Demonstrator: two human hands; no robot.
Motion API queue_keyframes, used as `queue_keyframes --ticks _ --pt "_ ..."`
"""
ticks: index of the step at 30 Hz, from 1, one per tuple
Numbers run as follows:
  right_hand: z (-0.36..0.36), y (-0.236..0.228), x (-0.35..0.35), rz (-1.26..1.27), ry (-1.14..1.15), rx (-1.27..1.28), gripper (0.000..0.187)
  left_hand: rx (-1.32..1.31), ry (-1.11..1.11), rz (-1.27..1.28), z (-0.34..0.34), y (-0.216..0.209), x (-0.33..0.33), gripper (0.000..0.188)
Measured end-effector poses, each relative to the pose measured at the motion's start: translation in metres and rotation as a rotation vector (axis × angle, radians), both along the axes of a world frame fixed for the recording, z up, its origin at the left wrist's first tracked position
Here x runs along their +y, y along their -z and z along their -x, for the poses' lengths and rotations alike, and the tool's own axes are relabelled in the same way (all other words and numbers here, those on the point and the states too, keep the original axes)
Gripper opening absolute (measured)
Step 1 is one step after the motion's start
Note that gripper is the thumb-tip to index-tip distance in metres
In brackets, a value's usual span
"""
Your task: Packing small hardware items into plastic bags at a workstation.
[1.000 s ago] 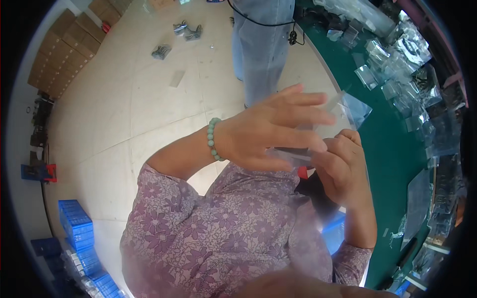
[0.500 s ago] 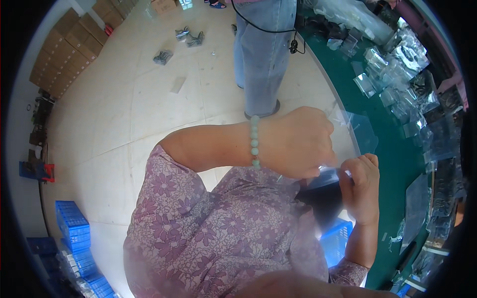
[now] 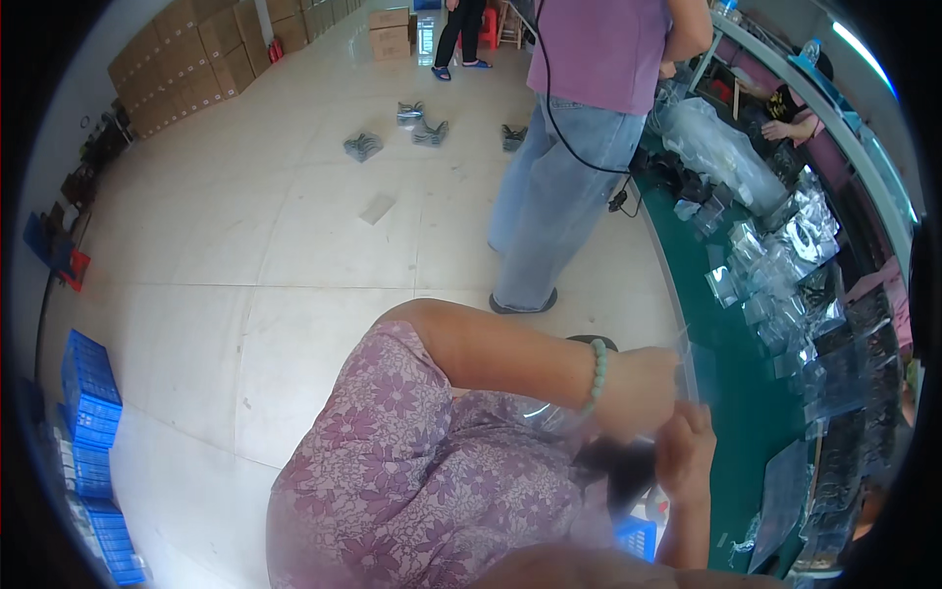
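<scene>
My left hand (image 3: 636, 395), with a green bead bracelet (image 3: 600, 373) at its wrist, reaches across from the left with its fingers curled. My right hand (image 3: 684, 450) rises from below, closed and touching it or very near it. Between the two and above them, a clear plastic sheet (image 3: 695, 368) stands up at the edge of the green tabletop (image 3: 727, 401). Both hands grip its lower part. Blur and the back of my left hand hide most of the fingertips.
Clear plastic pieces (image 3: 785, 260) are heaped along the green table on the right. A person in jeans (image 3: 559, 196) stands ahead beside it, a black cable hanging down. Blue crates (image 3: 90, 388) are stacked at left, cartons (image 3: 186, 64) behind. Plastic bundles (image 3: 363, 146) lie on the floor.
The view has tilted up, showing more of the room ahead. My hands appear lower in it and closer together, with the plastic sheet more upright above them.
</scene>
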State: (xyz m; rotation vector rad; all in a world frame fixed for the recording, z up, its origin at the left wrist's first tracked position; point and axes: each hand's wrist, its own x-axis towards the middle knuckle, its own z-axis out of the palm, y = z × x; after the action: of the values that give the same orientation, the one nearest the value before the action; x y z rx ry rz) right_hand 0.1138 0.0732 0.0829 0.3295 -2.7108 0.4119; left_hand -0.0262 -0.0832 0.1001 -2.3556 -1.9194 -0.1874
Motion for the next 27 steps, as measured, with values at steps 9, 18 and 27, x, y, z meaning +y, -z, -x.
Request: queue_keyframes --ticks 9,18,27 --pt "-0.006 0.032 -0.015 -0.238 -0.001 0.055 0.041 -0.004 -0.095 -0.128 0.019 0.016 -0.008 0.013" --pt "0.009 0.037 -0.004 -0.356 -0.063 0.100 0.040 0.200 -0.124 -0.586 -0.009 0.035 -0.017 0.012" --pt "0.015 0.011 0.003 -0.375 -0.041 0.124 0.028 -0.134 -0.160 -0.492 -0.052 0.109 0.008 0.012"
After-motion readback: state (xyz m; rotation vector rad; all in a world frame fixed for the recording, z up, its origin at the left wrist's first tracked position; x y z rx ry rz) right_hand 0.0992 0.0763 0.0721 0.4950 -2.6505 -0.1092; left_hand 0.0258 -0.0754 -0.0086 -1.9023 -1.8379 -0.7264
